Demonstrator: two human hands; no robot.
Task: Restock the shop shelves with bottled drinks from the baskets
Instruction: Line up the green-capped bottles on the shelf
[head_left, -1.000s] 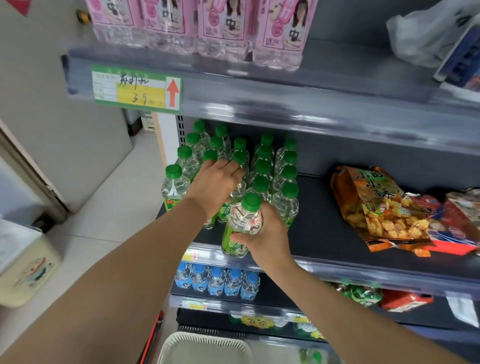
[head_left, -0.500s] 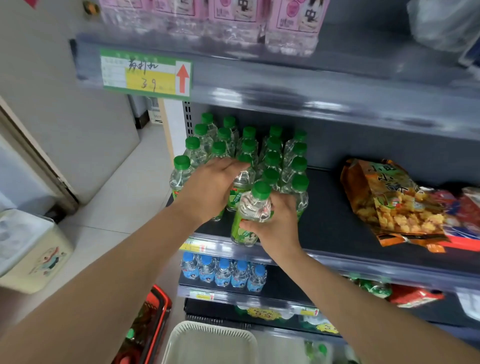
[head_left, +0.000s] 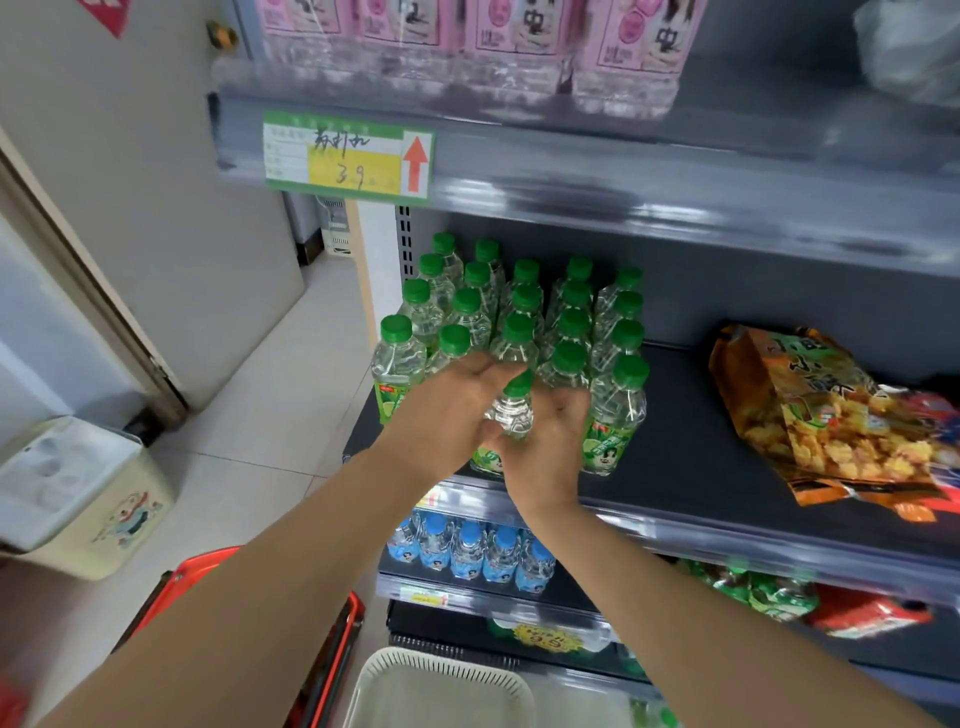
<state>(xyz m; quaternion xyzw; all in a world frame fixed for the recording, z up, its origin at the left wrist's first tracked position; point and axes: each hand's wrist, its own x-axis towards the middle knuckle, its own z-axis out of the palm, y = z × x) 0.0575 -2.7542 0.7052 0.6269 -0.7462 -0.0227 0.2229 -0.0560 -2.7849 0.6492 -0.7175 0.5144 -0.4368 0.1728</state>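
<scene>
Green-capped bottle (head_left: 513, 415) at the front edge of the middle shelf (head_left: 701, 467), leaning slightly with its cap tipped toward the stocked bottles (head_left: 524, 312). Its base is hidden behind the hands, so contact with the shelf cannot be confirmed. The right hand (head_left: 550, 441) grips the bottle's lower body, its fingers (head_left: 574, 402) curled round the far side. The left hand (head_left: 441, 415) lies against the other side with its fingers (head_left: 485, 366) nearly straight, touching the bottle's neck and the row behind it and gripping nothing. Compared with half a second ago, the bottle sits lower and further in. The left hand has left the tops of the rows, where it was pressing them back, and has closed in beside the bottle. On this evidence the bottle is being seated in a gap of the front row, with only settling upright and release left for this item. On the same shelf, well apart to the right, lie snack bags (head_left: 821, 415). The shelf above carries pink-labelled bottles (head_left: 519, 52) over a price tag (head_left: 348, 156), and the shelf below holds blue-capped bottles (head_left: 467, 551). Near the floor stand a red basket (head_left: 332, 665) and a white basket (head_left: 441, 686), presumably the source of further stock, though their contents cannot be made out.
</scene>
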